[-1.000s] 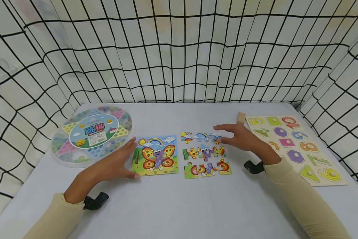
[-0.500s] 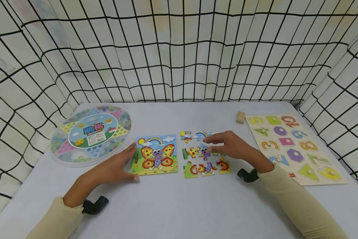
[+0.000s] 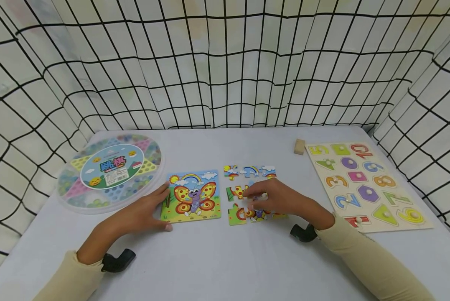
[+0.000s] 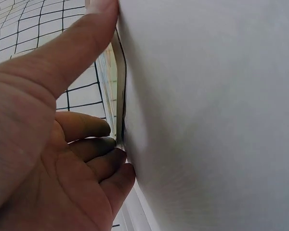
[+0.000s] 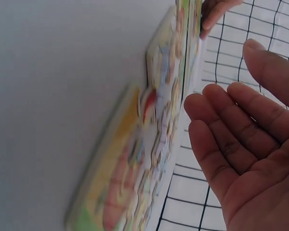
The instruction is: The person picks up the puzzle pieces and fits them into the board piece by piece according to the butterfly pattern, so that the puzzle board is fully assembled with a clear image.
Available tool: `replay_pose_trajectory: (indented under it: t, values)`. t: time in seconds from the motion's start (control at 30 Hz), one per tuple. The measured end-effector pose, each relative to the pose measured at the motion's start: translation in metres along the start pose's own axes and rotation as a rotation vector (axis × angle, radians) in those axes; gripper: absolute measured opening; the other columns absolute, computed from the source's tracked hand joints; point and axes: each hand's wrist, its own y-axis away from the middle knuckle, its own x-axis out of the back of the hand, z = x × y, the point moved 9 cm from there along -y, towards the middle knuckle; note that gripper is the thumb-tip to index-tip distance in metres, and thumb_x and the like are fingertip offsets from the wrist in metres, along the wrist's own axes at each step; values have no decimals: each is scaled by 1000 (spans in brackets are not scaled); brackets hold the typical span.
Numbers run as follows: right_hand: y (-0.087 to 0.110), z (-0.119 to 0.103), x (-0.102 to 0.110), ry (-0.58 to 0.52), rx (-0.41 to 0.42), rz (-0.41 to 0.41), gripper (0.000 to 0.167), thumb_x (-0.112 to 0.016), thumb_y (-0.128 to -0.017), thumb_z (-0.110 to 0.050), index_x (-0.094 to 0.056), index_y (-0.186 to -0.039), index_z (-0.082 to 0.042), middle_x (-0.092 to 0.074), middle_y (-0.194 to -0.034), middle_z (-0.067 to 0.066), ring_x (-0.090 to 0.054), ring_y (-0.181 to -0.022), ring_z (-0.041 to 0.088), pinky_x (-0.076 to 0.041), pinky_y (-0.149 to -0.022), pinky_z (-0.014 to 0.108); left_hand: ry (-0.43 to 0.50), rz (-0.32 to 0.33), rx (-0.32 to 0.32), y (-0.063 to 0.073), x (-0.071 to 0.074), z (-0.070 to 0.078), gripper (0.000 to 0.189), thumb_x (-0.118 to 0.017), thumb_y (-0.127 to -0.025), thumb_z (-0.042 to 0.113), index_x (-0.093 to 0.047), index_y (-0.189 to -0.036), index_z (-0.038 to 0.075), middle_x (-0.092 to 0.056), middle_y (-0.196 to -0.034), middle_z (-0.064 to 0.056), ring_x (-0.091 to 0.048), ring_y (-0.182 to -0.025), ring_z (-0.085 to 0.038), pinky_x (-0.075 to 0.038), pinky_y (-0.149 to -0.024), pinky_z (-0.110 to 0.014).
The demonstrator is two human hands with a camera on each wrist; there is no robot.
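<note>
A square butterfly picture board (image 3: 200, 207) lies flat on the white table. My left hand (image 3: 134, 219) rests at its left side, the thumb by the lower left corner and loosely bent fingers along the edge. In the left wrist view the board (image 4: 121, 91) shows as a thin edge between thumb and fingertips. To its right, butterfly jigsaw pieces (image 3: 252, 171) lie in three separated rows. Over the middle row hovers my right hand (image 3: 279, 198), partly hiding pieces beneath. The right wrist view shows this hand (image 5: 250, 144) with relaxed fingers and nothing in them, beside the pieces (image 5: 115, 183).
At the left sits a round clear-lidded Chinese checkers box (image 3: 112, 175) full of marbles. A wooden board of numbers and shapes (image 3: 364, 188) lies at the right, a small wooden block (image 3: 299, 146) by its corner. Black netting (image 3: 243, 71) borders the table's back and sides.
My right hand has moved left and toward me, from the top row's right end to over the middle row. The left hand stays at the board. The head view has shifted slightly.
</note>
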Motion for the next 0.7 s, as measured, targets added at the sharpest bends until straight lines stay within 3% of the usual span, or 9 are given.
replay_pose_trajectory:
  t: [0.27, 0.7]
  values:
    - [-4, -4, -19, 5, -47, -48, 31, -73, -89, -21, -71, -119, -11, -69, -110, -5, -60, -97, 12, -51, -81, 28, 4, 2, -8, 2, 0, -1, 102, -79, -79, 44, -26, -148, -9, -14, -159, -22, -15, -143, -42, -25, -109, -57]
    - [-6, -14, -27, 20, -79, -32, 31, -74, -88, -12, -70, -118, -9, -68, -106, -3, -58, -92, 13, -52, -77, 26, 17, -22, 14, 1, -1, -1, 99, -77, -81, 43, -26, -149, -9, -10, -160, -22, -11, -144, -43, -22, -110, -58]
